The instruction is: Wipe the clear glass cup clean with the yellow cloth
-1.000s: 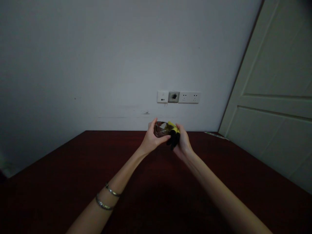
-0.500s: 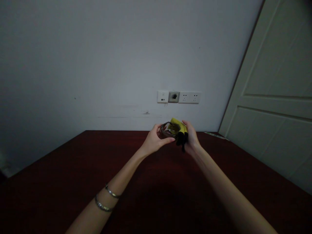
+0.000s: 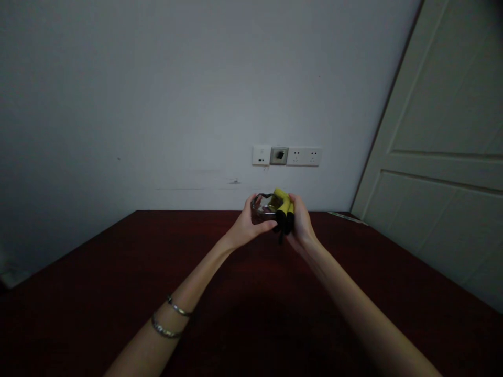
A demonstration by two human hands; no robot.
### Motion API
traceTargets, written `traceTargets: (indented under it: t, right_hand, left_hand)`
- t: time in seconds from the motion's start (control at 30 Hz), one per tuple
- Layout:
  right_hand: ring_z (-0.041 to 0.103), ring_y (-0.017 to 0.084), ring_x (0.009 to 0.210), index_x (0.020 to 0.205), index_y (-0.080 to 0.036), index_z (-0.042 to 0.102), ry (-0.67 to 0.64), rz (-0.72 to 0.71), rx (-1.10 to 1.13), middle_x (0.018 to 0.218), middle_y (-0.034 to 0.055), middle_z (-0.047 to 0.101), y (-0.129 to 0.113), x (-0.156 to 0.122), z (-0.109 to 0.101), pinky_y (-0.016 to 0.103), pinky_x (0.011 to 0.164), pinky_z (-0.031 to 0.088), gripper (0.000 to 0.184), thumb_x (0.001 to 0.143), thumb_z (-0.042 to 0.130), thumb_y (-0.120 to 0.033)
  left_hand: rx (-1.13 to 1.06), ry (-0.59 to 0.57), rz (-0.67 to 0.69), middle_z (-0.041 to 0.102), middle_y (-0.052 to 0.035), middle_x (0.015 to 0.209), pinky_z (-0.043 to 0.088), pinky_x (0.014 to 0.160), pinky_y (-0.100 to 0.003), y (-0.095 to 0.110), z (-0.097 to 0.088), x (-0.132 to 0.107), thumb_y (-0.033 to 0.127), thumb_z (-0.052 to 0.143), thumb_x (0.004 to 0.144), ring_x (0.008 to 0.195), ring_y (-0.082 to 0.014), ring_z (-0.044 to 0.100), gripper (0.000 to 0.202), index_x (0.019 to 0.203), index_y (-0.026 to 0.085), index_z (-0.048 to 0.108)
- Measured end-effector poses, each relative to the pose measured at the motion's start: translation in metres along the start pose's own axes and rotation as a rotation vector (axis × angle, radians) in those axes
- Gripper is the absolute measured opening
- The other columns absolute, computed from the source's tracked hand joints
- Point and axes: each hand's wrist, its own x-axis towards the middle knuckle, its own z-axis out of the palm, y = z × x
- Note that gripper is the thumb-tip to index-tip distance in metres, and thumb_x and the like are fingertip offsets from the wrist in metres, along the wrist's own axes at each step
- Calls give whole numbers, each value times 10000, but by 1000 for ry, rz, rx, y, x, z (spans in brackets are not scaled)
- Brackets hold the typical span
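Observation:
My left hand is closed round the left side of a clear glass bowl with a dark-looking, uneven rim, its thumb along the near side. My right hand is wrapped round the right side of a yellow thing with two rounded black ends; its exact kind is unclear in the dim light. The yellow part leans against the right side of the bowl and hides some of it. Both things are held up over the far part of the table, the black ends facing me.
A dark red table reaches to the pale wall. Wall sockets and switch plates sit above its far edge. A panelled white door stands at the right, near a flat pale strip on the table.
My right hand has moved a little left with the yellow thing, closer over the glass bowl. The left hand and the bowl have shifted slightly left and up.

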Motion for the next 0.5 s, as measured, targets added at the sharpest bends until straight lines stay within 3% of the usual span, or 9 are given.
traceTargets:
  t: [0.13,0.27,0.5]
  right_hand:
    - [473,129,428,733,-177,628,10,51,-101,504,-7,558,-9,2,-4,247,443,422,307,857,394,-331]
    - [401,108,359,674,-178,613,5,103,-173,441,-12,515,-13,3,-6,233,378,352,359,870,383,-372]
    - [446,116,401,709,-173,620,-84,103,-94,504,-6,560,-5,-1,-4,247,426,401,317,858,426,-373]
  left_hand:
    - [-65,-137,14,411,-162,1398,268,1106,-499,5,-3,-1,316,728,704,1281,-305,420,773,1346,179,319]
    - [-143,-77,16,527,-156,1265,339,1054,-509,7,0,2,255,806,583,1184,-300,510,720,1206,146,462]
    - [-54,22,-8,553,-135,1168,440,947,-454,11,4,2,289,824,552,1057,-258,576,679,1099,155,445]
